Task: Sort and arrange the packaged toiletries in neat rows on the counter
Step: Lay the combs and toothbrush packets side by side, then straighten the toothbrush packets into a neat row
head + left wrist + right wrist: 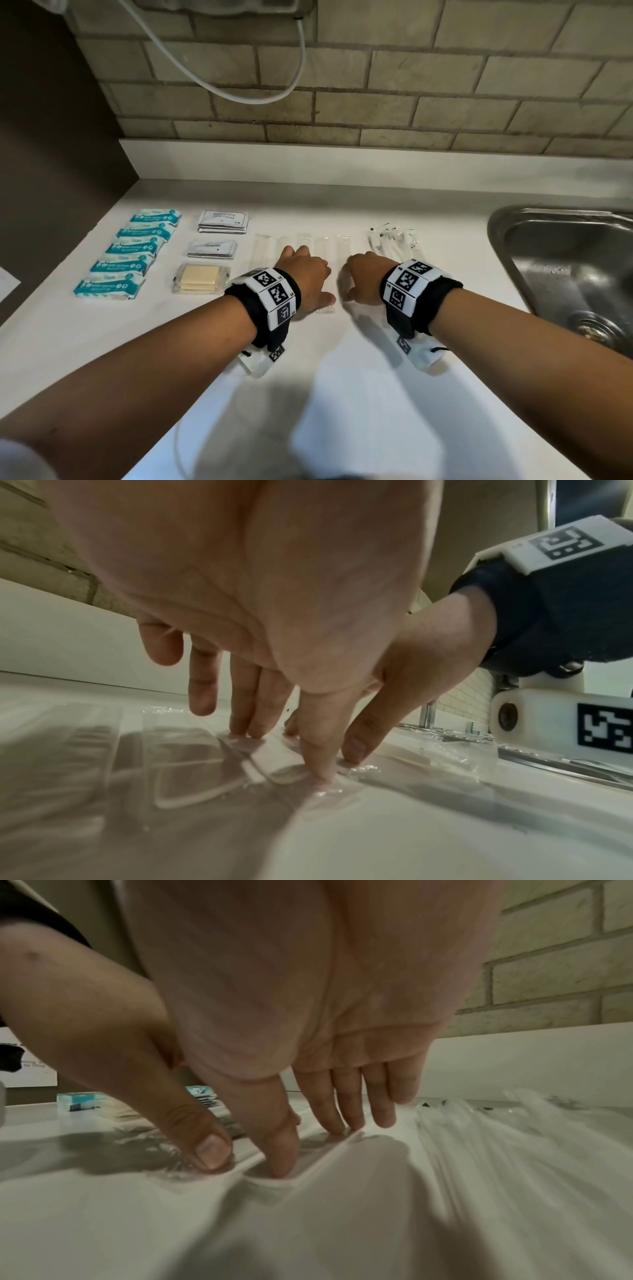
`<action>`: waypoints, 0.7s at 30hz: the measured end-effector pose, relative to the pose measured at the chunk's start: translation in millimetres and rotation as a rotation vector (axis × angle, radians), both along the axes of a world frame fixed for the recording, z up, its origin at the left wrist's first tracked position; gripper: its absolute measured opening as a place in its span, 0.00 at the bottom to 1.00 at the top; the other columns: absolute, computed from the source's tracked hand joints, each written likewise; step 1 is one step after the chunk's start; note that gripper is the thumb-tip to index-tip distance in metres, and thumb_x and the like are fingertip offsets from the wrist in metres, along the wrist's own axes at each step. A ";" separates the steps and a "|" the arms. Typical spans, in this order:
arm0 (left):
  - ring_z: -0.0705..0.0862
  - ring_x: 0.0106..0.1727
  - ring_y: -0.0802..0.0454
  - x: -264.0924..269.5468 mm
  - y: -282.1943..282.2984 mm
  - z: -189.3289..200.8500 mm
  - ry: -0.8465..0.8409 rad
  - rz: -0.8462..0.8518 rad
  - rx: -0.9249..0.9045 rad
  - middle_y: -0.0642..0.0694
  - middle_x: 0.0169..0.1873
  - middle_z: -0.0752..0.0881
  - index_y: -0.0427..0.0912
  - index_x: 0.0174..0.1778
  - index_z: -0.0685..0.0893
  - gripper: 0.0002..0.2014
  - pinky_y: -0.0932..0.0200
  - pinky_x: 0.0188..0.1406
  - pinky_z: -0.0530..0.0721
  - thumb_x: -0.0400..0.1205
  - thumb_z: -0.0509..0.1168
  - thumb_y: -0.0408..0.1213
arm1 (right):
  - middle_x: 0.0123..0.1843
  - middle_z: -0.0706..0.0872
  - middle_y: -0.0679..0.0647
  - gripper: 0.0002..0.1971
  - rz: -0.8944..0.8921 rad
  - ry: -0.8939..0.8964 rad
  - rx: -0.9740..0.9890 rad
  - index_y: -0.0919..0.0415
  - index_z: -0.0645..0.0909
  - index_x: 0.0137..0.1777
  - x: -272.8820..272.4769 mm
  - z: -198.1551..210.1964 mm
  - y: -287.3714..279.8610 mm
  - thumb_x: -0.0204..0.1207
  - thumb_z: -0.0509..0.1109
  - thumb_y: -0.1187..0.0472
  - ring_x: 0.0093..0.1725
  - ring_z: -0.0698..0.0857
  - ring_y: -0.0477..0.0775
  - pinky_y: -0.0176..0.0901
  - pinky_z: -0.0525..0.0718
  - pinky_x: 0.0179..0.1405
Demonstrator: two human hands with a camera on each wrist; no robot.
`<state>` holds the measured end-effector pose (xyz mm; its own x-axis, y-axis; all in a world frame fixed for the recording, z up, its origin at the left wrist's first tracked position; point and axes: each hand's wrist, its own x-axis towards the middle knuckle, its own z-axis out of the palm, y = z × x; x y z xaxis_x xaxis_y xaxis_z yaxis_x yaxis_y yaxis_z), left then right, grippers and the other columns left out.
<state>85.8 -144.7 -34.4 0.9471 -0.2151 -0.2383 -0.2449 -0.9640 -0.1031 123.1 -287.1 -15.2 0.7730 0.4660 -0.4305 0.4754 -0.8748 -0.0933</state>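
White table (pixel 342 359) left of the sink (pixel 565 260): my straight fingers (pixel 255 723) press clear packets (pixel 323 245); I should slide them gently, keeping edges parallel.

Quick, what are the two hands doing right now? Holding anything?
Left hand: open, no grip, straight fingers pressing a clear comb packet on the counter.
Right hand: open, fingertips pressing the next clear packet.

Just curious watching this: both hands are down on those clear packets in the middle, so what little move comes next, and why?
Probably nudging the packet under the right hand parallel with its neighbour under the left hand; both press clear comb packets lying side by side.
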 end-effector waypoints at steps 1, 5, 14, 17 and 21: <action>0.72 0.63 0.44 -0.1 -0.1 0.4 0.002 0.000 0.003 0.53 0.58 0.81 0.47 0.54 0.80 0.21 0.46 0.60 0.65 0.81 0.57 0.61 | 0.54 0.87 0.53 0.12 0.003 0.001 0.000 0.55 0.87 0.52 0.6 -0.1 -0.1 0.74 0.69 0.52 0.55 0.86 0.56 0.51 0.87 0.57; 0.71 0.64 0.43 -0.5 -0.2 1.0 0.008 0.000 0.012 0.53 0.59 0.81 0.47 0.55 0.80 0.21 0.46 0.60 0.65 0.81 0.56 0.61 | 0.54 0.87 0.53 0.12 0.004 -0.006 0.013 0.55 0.87 0.52 2.0 -1.5 -1.5 0.73 0.70 0.51 0.53 0.86 0.55 0.51 0.87 0.56; 0.71 0.65 0.43 -1.2 -3.1 0.5 0.003 0.008 0.009 0.53 0.61 0.81 0.47 0.55 0.80 0.20 0.46 0.60 0.65 0.81 0.57 0.60 | 0.52 0.88 0.54 0.13 0.017 -0.035 0.036 0.56 0.87 0.51 -1.0 -1.7 -2.3 0.74 0.66 0.52 0.51 0.87 0.56 0.52 0.88 0.54; 0.72 0.64 0.43 0.4 -2.8 1.5 0.021 0.015 0.029 0.53 0.58 0.81 0.48 0.53 0.79 0.20 0.45 0.61 0.64 0.81 0.56 0.61 | 0.51 0.88 0.54 0.13 0.022 -0.038 0.042 0.56 0.87 0.50 -2.2 -0.9 -3.0 0.73 0.65 0.52 0.51 0.87 0.57 0.52 0.88 0.53; 0.73 0.62 0.44 1.7 -1.9 2.9 0.015 0.034 0.007 0.52 0.53 0.81 0.49 0.42 0.74 0.17 0.46 0.60 0.64 0.80 0.57 0.61 | 0.55 0.87 0.55 0.17 0.032 -0.056 0.067 0.58 0.85 0.54 0.0 -0.4 -7.2 0.72 0.72 0.48 0.58 0.84 0.58 0.53 0.85 0.57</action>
